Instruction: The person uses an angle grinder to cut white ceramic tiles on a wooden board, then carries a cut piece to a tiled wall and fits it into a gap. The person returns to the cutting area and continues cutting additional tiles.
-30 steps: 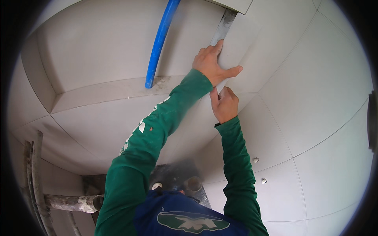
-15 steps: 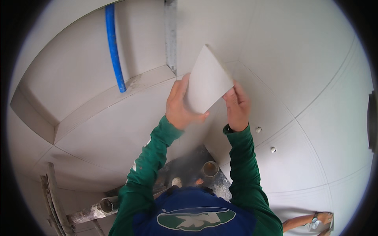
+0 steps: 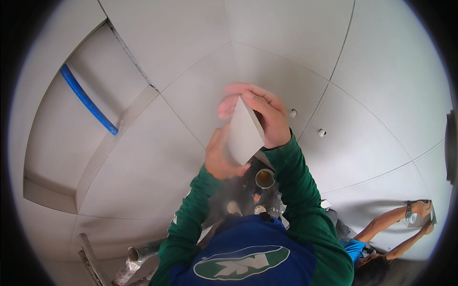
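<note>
A pale, pointed piece of tile (image 3: 245, 136) is held up in front of my chest, its narrow tip upward and its thick right edge showing. My left hand (image 3: 220, 155) grips its lower left side, with the thumb along the bottom edge. My right hand (image 3: 268, 114) closes round the tip and right edge. The thumb lies at the tip, while the other fingers reach across behind it to the left, blurred by motion. My right palm hides part of the tile's edge.
A recessed wall niche (image 3: 102, 157) with a blue pipe (image 3: 89, 102) is at the left. Two small wall fittings (image 3: 322, 133) stick out at the right. Below stands a bucket (image 3: 265, 178); lower left are dirty pipes (image 3: 136, 257). A co-worker's hands (image 3: 422, 209) touch a wall opening.
The tile has come lower and closer to my body. My right hand has moved from its right corner up round its tip. The view has swung right, showing more of the co-worker.
</note>
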Tool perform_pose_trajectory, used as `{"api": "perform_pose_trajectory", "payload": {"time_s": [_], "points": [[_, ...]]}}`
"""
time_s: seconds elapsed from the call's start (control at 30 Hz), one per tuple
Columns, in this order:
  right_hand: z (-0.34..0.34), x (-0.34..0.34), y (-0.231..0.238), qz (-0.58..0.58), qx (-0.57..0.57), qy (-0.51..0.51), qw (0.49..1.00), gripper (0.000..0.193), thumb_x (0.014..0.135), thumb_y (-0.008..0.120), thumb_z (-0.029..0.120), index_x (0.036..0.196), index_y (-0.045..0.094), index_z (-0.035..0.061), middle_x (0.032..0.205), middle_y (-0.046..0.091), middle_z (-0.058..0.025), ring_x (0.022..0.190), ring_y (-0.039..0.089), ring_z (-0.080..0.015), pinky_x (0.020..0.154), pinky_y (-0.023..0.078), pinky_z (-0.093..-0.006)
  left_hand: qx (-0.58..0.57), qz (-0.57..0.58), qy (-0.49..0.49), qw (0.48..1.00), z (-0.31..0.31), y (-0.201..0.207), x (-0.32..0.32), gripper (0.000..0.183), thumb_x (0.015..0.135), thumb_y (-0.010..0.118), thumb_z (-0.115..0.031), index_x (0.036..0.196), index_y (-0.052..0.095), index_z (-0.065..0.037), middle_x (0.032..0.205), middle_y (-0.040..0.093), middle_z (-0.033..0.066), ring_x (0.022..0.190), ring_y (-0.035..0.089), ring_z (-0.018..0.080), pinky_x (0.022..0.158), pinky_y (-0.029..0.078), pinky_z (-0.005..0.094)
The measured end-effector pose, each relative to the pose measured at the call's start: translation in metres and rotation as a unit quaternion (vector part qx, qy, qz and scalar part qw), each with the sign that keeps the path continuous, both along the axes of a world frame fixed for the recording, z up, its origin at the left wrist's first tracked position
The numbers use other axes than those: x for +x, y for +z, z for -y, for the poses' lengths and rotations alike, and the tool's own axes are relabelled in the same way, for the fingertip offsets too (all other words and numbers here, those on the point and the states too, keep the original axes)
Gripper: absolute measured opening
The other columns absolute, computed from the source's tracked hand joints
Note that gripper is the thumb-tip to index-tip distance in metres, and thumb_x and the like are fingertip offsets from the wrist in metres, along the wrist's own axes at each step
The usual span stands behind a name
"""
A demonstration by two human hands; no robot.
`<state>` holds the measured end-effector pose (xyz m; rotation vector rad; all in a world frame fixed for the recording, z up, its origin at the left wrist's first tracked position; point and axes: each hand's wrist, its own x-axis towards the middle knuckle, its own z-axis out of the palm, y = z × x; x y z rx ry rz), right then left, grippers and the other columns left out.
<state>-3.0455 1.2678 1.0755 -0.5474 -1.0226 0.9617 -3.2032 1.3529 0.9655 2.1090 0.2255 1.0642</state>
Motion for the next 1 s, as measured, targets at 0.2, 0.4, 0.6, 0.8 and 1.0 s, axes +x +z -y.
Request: {"api": "perform_pose_trajectory", "payload": {"time_s": [0.2, 0.4, 0.6, 0.8, 1.0], "points": [[0.015, 0.023, -0.03, -0.062, -0.045, -0.02, 0.997, 0.04, 0.104, 0.047, 0.02, 0.13, 0.059, -0.008, 0.098, 0.071, -0.017, 0.088, 0.068, -0.0234, 0.081, 0.055, -0.0355, -0.071, -0.044, -0.033, 0.996, 0.026, -0.019, 0.009, 0.099, 0.061, 0.088, -0.033, 0.145, 0.048, 0.001, 0.12, 0.059, 0.0145, 0.108, 0.061, 0.0309, 0.093, 0.05, 0.0401], [0.033, 0.036, -0.06, -0.143, -0.05, -0.006, 0.988, 0.041, 0.106, 0.047, 0.017, 0.137, 0.053, -0.0091, 0.121, 0.067, -0.0205, 0.109, 0.066, -0.0255, 0.093, 0.054, -0.0356, -0.376, -0.031, -0.287, 0.881, 0.043, -0.043, 0.014, 0.102, 0.072, 0.079, -0.061, 0.144, 0.046, 0.002, 0.117, 0.057, 0.0129, 0.099, 0.06, 0.023, 0.082, 0.051, 0.0359], [0.051, 0.053, -0.097, -0.055, -0.087, -0.133, 0.986, 0.041, 0.106, 0.049, 0.014, 0.141, 0.051, -0.0083, 0.132, 0.063, -0.0201, 0.12, 0.064, -0.0259, 0.098, 0.052, -0.0353, -0.624, 0.097, -0.369, 0.682, 0.075, -0.051, 0.038, 0.098, 0.075, 0.075, -0.062, 0.146, 0.043, -0.004, 0.114, 0.057, 0.0151, 0.09, 0.059, 0.0262, 0.075, 0.05, 0.04], [0.095, 0.054, -0.181, 0.036, -0.197, -0.27, 0.942, 0.036, 0.105, 0.055, 0.015, 0.135, 0.059, -0.005, 0.12, 0.07, -0.0152, 0.106, 0.068, -0.0203, 0.093, 0.053, -0.0322, -0.71, 0.132, -0.27, 0.637, 0.04, -0.045, 0.058, 0.078, 0.089, 0.055, -0.067, 0.138, 0.044, -0.007, 0.102, 0.053, 0.0106, 0.084, 0.052, 0.0231, 0.073, 0.047, 0.04], [0.156, -0.001, -0.221, -0.033, -0.264, -0.338, 0.903, 0.03, 0.105, 0.057, 0.015, 0.126, 0.066, -0.0046, 0.111, 0.072, -0.0114, 0.099, 0.068, -0.0167, 0.089, 0.053, -0.0303, -0.833, 0.055, -0.087, 0.543, 0.023, -0.086, 0.074, 0.063, 0.089, 0.055, -0.065, 0.111, 0.043, -0.007, 0.096, 0.046, 0.0103, 0.077, 0.048, 0.0251, 0.071, 0.047, 0.0406]]}}
